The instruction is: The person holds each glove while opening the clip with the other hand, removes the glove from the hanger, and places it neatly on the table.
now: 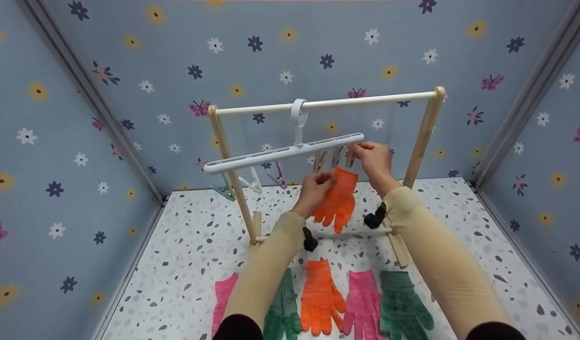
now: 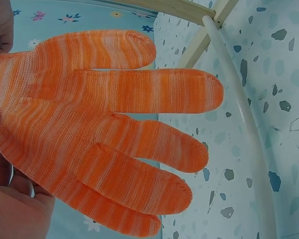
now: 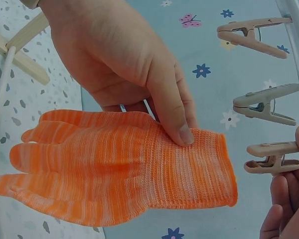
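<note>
My left hand (image 1: 313,192) pinches an orange knitted glove (image 1: 339,200) near its cuff, the glove's fingers hanging down. In the right wrist view the thumb lies over the ribbed cuff (image 3: 192,169). My right hand (image 1: 376,160) grips the handles of the outermost clothespin (image 3: 273,150) at the right end of a white hanger (image 1: 285,153). That clothespin's mouth is parted, with nothing in it, and the cuff is a little way below. Two more clothespins (image 3: 269,102) hang beside it. Toward the hanger's left end are a green, a white (image 1: 252,181) and a purple clothespin (image 1: 278,175).
The hanger hooks over the white bar (image 1: 365,100) of a wooden-legged rack (image 1: 422,137) and tilts lower on its left. Several gloves lie in a row on the speckled table (image 1: 186,236): pink, green, orange (image 1: 320,297), pink (image 1: 362,302) and green (image 1: 403,302). Flowered walls surround the table.
</note>
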A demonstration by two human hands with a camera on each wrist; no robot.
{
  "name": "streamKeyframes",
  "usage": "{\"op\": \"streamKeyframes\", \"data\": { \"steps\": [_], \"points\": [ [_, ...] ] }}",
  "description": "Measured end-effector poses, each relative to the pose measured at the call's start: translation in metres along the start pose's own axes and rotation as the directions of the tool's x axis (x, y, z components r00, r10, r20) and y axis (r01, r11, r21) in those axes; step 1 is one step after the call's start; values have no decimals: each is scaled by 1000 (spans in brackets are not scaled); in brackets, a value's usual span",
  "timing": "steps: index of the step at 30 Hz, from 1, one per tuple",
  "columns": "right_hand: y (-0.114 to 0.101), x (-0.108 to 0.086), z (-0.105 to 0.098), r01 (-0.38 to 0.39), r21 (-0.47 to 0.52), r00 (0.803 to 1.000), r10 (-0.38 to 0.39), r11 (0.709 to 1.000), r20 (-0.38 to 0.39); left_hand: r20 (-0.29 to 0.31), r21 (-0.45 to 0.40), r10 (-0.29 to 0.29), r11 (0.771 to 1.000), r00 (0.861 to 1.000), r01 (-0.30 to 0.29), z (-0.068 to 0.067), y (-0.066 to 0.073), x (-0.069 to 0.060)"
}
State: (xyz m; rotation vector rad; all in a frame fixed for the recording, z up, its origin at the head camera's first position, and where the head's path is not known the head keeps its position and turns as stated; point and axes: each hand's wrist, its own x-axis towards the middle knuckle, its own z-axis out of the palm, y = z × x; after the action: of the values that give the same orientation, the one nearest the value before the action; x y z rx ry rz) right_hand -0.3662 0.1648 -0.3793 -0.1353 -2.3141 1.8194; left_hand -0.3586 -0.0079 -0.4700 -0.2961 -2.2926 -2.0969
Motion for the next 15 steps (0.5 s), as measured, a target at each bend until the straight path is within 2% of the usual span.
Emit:
{"op": "streamKeyframes", "data": {
  "steps": [8,15],
  "points": [
    [-3,-2,5,42,57,999,-43,997,1,3,4,-27,1000,1000,27,-1,-5,-5],
    [-4,-7,5,68,136,998,-67,988,-6,46,37,-29,999,999,27,-5,-7,-12]
  ]
}}
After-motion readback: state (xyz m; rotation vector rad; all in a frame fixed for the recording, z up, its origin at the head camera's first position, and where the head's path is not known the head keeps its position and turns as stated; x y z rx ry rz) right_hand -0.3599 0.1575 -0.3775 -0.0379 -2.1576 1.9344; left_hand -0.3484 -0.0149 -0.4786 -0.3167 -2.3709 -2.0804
